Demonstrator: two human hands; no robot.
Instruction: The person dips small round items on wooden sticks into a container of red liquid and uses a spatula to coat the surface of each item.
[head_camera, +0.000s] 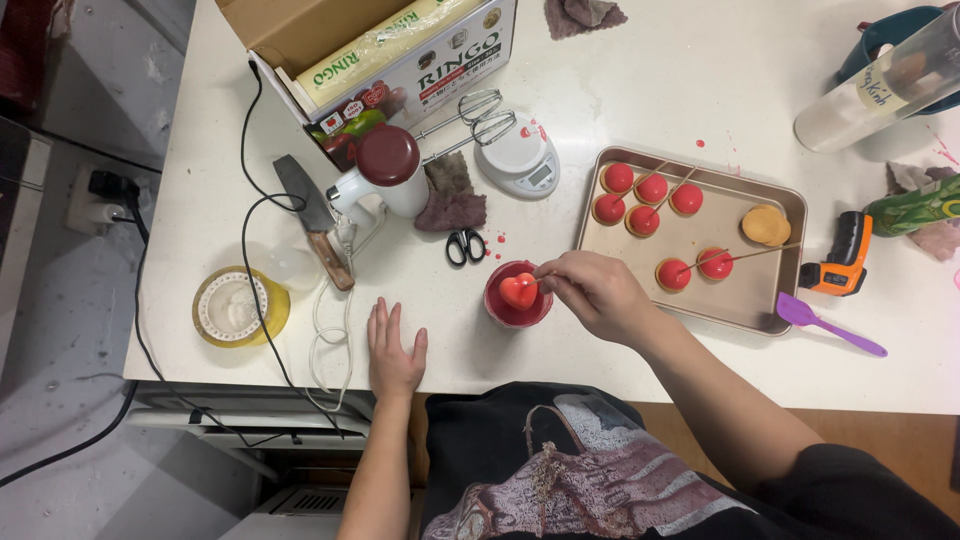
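Our right hand (598, 292) pinches the thin skewer holding the glazed red ball (518, 290) over the red cup (516, 297); coating looks wet, slippery, so grip stick only; left hand (393, 350) flat, empty.

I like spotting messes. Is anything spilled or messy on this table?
Yes. Small red drips dot the white table beside the scissors and above the baking tray. The right hand holds a red-coated piece over the red cup; the left hand rests flat.
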